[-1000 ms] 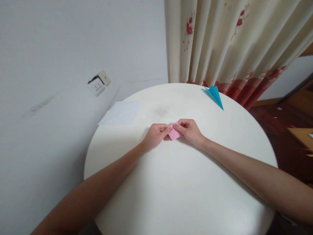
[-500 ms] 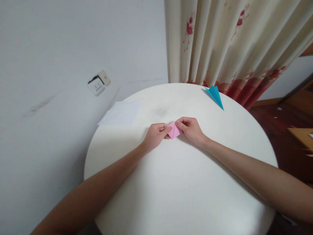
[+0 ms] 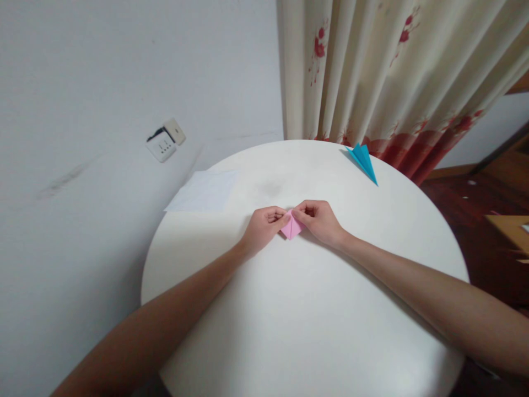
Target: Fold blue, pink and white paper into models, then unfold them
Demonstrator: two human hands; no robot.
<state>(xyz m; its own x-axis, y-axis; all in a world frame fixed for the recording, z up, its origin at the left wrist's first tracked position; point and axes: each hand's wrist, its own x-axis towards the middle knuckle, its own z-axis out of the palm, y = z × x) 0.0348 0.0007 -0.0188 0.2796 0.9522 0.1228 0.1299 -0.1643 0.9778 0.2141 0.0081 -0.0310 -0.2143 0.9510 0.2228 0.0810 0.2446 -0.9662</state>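
Two hands pinch a small folded pink paper over the middle of a round white counter.

The left hand (image 3: 262,227) and right hand (image 3: 318,219) meet fingertip to fingertip, each gripping one side of the pink paper (image 3: 291,228), which points down toward the counter (image 3: 314,320); both forearms stretch in from the near edge, knuckles curled. No writing can be read anywhere. A folded blue paper (image 3: 363,160) lies near the far rim by the flowered curtain (image 3: 392,71), a white sheet (image 3: 204,190) at the left edge, below a wall socket (image 3: 164,144).
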